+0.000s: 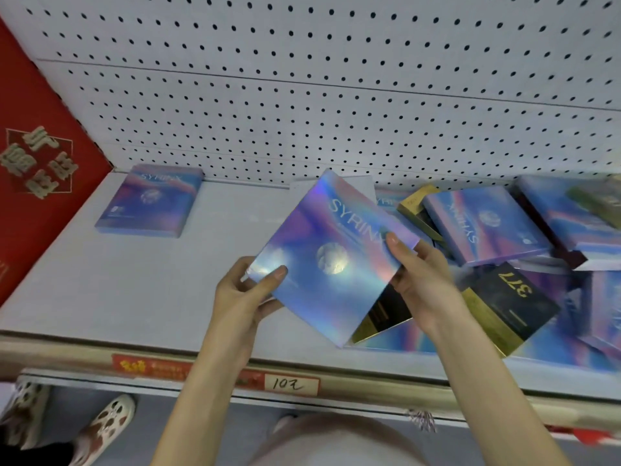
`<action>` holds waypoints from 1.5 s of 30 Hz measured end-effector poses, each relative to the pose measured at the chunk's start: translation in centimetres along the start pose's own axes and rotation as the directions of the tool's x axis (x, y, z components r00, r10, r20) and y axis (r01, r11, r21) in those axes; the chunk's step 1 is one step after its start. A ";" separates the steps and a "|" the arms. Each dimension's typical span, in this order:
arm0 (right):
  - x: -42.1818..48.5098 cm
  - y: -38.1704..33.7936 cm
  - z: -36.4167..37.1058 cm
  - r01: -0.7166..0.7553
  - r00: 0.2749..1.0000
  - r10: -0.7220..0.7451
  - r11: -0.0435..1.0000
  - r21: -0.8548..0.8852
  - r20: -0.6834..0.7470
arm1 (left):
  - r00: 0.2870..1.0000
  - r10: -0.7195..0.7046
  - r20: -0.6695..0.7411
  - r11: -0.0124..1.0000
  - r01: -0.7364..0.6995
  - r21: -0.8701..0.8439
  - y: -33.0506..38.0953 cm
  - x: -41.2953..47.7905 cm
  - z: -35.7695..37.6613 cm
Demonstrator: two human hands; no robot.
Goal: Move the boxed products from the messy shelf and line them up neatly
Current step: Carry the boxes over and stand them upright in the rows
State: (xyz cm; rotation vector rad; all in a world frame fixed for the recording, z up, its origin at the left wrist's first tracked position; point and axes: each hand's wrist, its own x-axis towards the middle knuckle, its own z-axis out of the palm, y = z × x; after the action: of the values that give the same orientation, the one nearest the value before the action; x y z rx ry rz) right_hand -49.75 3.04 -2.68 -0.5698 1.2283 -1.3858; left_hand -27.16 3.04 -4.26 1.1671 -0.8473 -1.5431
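Both hands, left hand (247, 290) and right hand (418, 277), pinch a holographic box (331, 260) by opposite corners above the shelf (141, 284), thumbs on top

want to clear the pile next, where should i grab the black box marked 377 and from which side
Likely across its width: thumb on the gold side, fingers on the far edge, from above and the front. The black box lies uncovered on top of the blue pile, tilted, gold side toward the shelf edge. The right hand is nearest, but grips a blue box.
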 end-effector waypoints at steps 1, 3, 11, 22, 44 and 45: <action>0.0 -0.3 0.1 0.014 1.000 -0.014 0.999 -0.042 0.009 | 1.000 -0.003 0.020 0.998 0.002 0.055 0.2 0.2 -0.4; 0.0 -0.7 0.6 0.025 1.000 -0.024 0.995 -0.096 0.016 | 0.995 -0.042 0.096 0.980 0.022 0.195 0.5 0.2 -0.7; 2.2 -0.9 0.2 0.094 0.986 -0.013 0.864 -0.495 0.164 | 0.992 0.056 0.109 0.925 -0.093 0.368 -0.8 -1.2 -0.9; 5.1 0.1 -7.0 0.371 0.913 0.214 -0.075 -0.926 0.348 | 0.984 0.015 -0.176 0.949 0.042 0.313 -2.3 -2.3 -6.8; -5.6 1.9 -8.2 0.086 0.917 -0.129 0.988 -0.129 -0.378 | 0.998 -0.058 -0.039 0.979 0.064 0.194 -2.5 -3.9 -2.4; -6.2 1.5 -8.7 0.071 0.927 -0.065 0.998 0.001 -0.369 | 0.998 -0.061 -0.023 0.979 0.064 0.193 -2.4 -4.4 -1.2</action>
State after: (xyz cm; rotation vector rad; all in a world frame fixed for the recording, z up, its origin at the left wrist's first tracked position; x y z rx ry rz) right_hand -55.29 12.00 -5.09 -0.3509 1.5066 -1.6089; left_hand -26.43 7.99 -5.62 1.3559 -0.9745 -1.5251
